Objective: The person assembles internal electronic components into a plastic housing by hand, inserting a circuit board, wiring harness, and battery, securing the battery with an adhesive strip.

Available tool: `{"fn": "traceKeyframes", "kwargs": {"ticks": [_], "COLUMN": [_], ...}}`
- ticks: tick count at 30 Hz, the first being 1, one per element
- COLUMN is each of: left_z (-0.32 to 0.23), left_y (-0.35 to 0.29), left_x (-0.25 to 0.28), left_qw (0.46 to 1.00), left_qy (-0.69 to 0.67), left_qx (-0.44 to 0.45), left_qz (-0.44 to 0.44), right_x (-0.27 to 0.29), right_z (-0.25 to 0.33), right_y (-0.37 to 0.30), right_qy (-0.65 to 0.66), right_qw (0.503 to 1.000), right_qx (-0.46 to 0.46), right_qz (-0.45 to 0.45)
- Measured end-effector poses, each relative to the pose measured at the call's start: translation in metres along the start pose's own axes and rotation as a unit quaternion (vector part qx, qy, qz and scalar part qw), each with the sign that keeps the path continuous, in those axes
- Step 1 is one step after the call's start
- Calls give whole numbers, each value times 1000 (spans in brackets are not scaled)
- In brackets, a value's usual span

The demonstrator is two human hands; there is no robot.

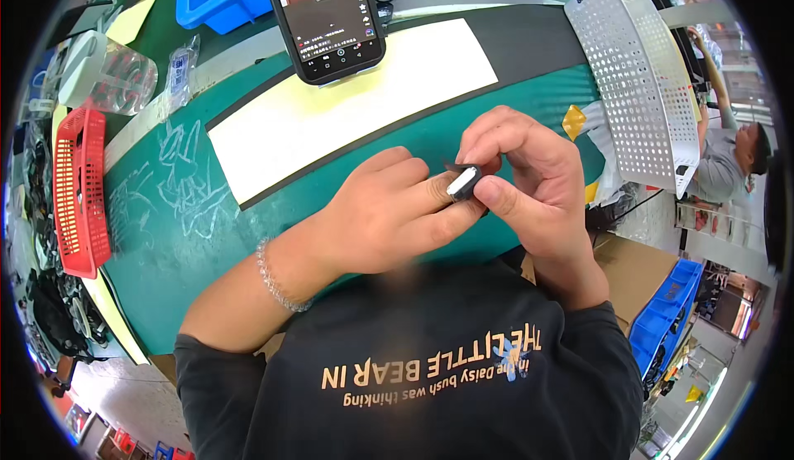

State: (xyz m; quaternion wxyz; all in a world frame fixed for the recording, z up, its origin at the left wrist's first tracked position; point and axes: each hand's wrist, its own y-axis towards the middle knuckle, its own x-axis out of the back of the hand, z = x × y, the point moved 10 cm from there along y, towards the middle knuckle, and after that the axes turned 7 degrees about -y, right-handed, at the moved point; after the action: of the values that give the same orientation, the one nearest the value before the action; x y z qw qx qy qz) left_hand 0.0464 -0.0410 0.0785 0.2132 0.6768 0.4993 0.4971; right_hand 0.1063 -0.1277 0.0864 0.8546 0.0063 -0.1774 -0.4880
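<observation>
A small black part with a white, oblong face (464,182) is held between my two hands, above the near side of the green mat (331,185). My left hand (397,208) is closed, pinching the part from the left with thumb and forefinger. From the right, the thumb and fingertips of my right hand (529,170) also close on it. A thin dark piece sticks up at its top edge, by the right fingertips. What exactly the part is, I cannot make out. A clear beaded bracelet (277,278) circles my left wrist.
Beyond my hands lies a pale yellow sheet (331,121), with a propped phone (327,26) at its far edge. A red basket (80,191) stands left, a perforated white metal tray (633,79) right. Blue bins (227,5) sit at the back. Another person (728,162) works far right.
</observation>
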Motion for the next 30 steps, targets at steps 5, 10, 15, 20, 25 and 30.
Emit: {"fn": "traceKeyframes", "kwargs": {"ticks": [5,10,15,20,25,30], "left_z": [-6,-9,-8,-8,-11,1], "left_y": [-1,1,-2,0,1,3], "left_x": [-2,-3,-8,-5,-3,-1], "left_qw": [1000,998,997,998,998,995], "left_qy": [-9,-32,-37,-16,-26,-85], "left_qx": [-24,-31,-30,-34,-37,27], "left_qz": [1,36,58,44,41,54], "right_x": [-5,-6,-8,-10,-11,1], "right_z": [-5,-2,3,11,25,30], "right_y": [-3,-5,-3,-2,0,0], "right_qy": [70,67,31,12,-27,-136], "right_qw": [996,995,994,996,990,985], "right_qx": [-42,-49,-34,5,74,78], "right_qz": [31,60,96,93,113,73]}}
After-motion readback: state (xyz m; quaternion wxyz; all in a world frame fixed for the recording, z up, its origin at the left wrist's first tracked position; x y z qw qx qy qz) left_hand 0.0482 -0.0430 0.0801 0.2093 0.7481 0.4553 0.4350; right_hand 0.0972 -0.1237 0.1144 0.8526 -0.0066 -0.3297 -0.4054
